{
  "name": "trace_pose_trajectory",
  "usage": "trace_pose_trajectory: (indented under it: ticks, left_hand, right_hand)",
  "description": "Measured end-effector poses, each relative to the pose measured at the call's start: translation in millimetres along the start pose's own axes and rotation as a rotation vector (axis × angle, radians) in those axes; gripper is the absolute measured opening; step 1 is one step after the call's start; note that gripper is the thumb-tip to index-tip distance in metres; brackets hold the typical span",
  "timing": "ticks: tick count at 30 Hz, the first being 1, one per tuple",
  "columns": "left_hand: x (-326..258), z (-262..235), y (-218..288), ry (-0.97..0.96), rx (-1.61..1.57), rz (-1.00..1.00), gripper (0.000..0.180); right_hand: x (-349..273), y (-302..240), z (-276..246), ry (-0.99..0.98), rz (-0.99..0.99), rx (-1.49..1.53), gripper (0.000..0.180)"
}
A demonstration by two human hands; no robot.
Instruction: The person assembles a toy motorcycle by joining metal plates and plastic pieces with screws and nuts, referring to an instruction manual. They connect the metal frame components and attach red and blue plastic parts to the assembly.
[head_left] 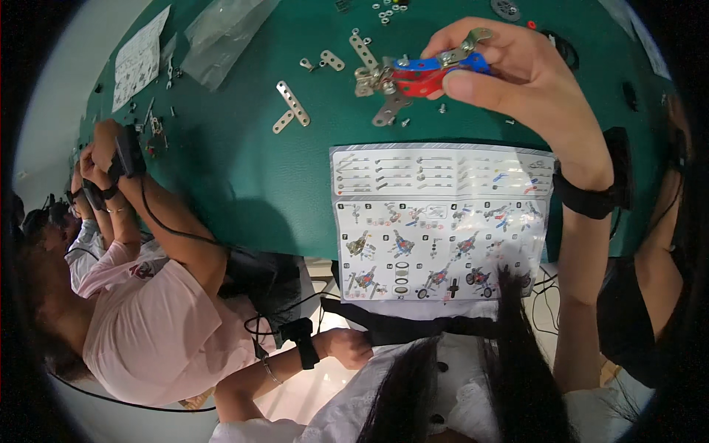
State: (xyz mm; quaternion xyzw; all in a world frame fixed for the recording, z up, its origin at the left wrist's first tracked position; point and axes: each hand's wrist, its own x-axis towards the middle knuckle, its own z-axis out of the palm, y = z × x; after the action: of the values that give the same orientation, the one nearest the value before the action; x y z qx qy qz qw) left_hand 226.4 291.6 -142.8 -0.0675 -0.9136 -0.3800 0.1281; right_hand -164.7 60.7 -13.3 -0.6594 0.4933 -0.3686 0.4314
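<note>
My right hand [509, 74], raised over the far part of the table, pinches a partly built metal model [421, 77] between thumb and fingers. The model has red and blue perforated plates, silver strips and small bolts. Its silver end points left, while a bent silver bracket sticks up beside my fingers. Down at my waist, my left hand [348, 348] is closed, its fingers curled next to a black strap. Whether it grips anything is hidden. A printed instruction sheet [443, 221] with step pictures lies at the table's near edge, below the model.
Loose perforated strips [292, 107] lie left of the model, with nuts [388, 11] and screws [442, 108] scattered around. A clear plastic bag [225, 40] and another sheet [140, 55] lie far left. People work at both sides; a co-worker's arm [173, 207] reaches over the left edge.
</note>
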Motion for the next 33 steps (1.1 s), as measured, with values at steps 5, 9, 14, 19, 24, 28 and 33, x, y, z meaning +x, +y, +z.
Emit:
trace_pose_trajectory:
  ticks: [5, 9, 14, 19, 24, 28, 33]
  left_hand:
    - [-6, 2, 2, -0.017, 0.044, 0.023, 0.018]
    - [-10, 5, 2, 0.057, 0.031, 0.031, 0.015]
    - [-20, 1, 8, -0.341, -0.053, -0.062, 0.038]
    - [-4, -6, 2, -0.188, 0.002, -0.028, 0.022]
    - [-1, -4, 0, -0.004, 0.039, 0.018, 0.015]
    - [-3, -1, 0, -0.003, 0.015, 0.008, 0.015]
    - [3, -6, -1, 0.001, 0.013, 0.015, 0.015]
  right_hand:
    - [1, -2, 6, -0.074, 0.030, 0.310, 0.026]
    - [0, -6, 2, -0.141, 0.038, 0.281, 0.025]
    - [-1, -5, 2, -0.132, 0.018, 0.443, 0.026]
    - [1, -3, -4, -0.124, -0.006, 0.393, 0.035]
    - [4, 8, -1, -0.076, -0.063, 0.464, 0.048]
    - [3, 11, -4, -0.106, 0.027, 0.566, 0.049]
    - [6, 17, 0, -0.060, 0.072, 0.620, 0.042]
